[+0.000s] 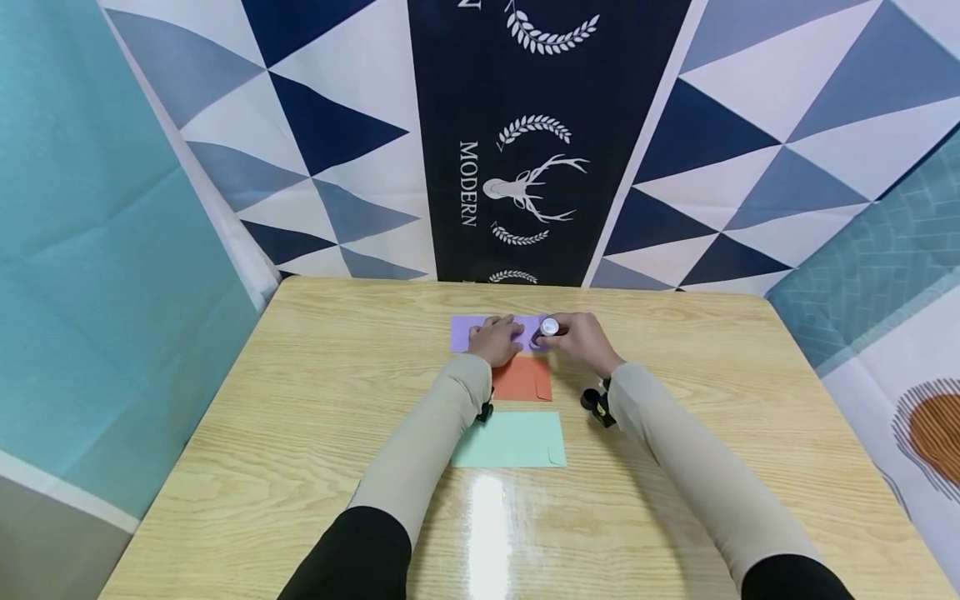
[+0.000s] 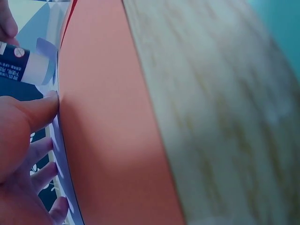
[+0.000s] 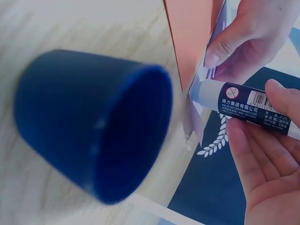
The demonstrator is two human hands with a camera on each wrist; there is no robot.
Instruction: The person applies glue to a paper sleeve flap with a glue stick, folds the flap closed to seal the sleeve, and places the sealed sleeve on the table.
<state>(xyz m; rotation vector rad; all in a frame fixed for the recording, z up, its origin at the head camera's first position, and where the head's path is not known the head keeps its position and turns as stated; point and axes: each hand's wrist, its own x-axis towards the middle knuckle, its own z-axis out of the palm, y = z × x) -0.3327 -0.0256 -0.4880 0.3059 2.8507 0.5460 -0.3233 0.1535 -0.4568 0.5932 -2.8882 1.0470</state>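
Observation:
A purple envelope (image 1: 467, 332) lies at the far part of the table. My left hand (image 1: 495, 340) presses it down with its fingers spread. In my right hand (image 1: 588, 342) is a glue stick (image 3: 248, 105), pinched between thumb and fingers. Its pale glue end touches the purple paper near the raised flap (image 3: 197, 124), as the right wrist view shows. Just nearer than the purple one lies an orange envelope (image 1: 525, 382), partly under the left wrist. A dark blue cap (image 3: 61, 108) stands on the table by my right wrist, its hollow side visible.
A mint green envelope (image 1: 513, 440) lies closest to me, below the orange one, its left side beneath my left forearm. The wooden table (image 1: 337, 375) ends at a patterned cloth (image 1: 360, 167) behind, with a teal sheet (image 1: 112, 250) at the left.

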